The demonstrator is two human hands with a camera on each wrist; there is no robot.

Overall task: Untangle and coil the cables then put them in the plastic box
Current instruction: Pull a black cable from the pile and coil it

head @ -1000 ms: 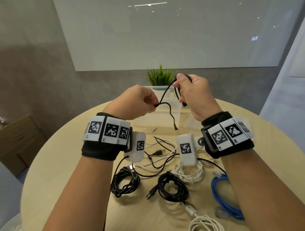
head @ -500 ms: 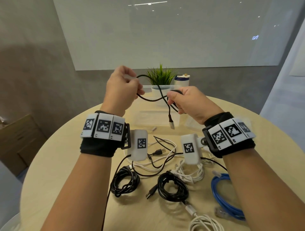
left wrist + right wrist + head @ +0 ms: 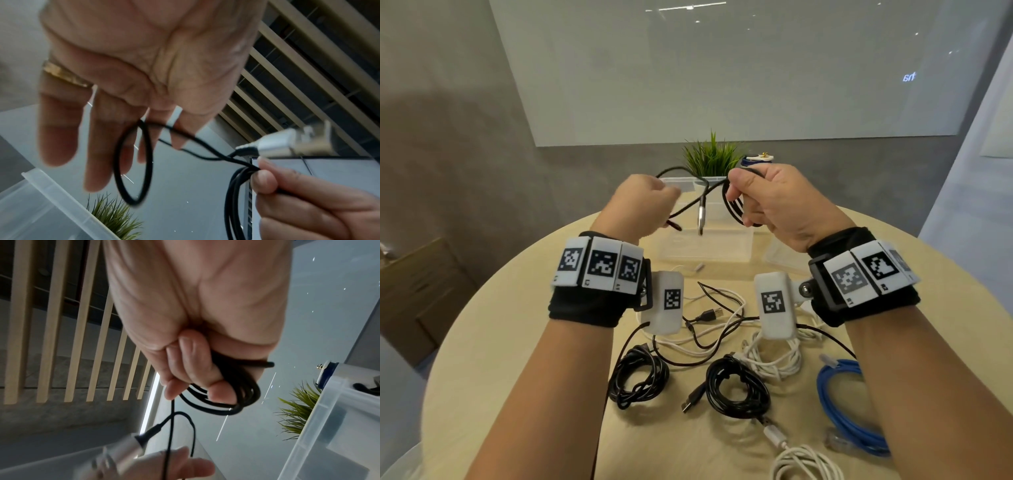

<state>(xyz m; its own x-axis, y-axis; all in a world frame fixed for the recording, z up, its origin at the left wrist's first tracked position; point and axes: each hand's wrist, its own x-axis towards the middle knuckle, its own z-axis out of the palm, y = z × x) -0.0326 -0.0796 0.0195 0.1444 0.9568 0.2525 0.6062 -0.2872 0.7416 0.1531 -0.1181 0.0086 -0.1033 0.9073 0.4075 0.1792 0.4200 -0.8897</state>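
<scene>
Gripping coiled black cable (image 3: 732, 209), right hand (image 3: 774, 202) faces left hand (image 3: 643, 205), which pinches free end; plastic box (image 3: 705, 246) sits just below both.

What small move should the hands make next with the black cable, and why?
Probably the left hand should lay its loose loop onto the coil pinched in the right hand: only a short tail of the black cable, with its silver plug, remains uncoiled.

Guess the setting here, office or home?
Probably an office meeting room: a large wall-mounted glass board, a round wooden table with a small potted plant, and a slatted ceiling.
</scene>
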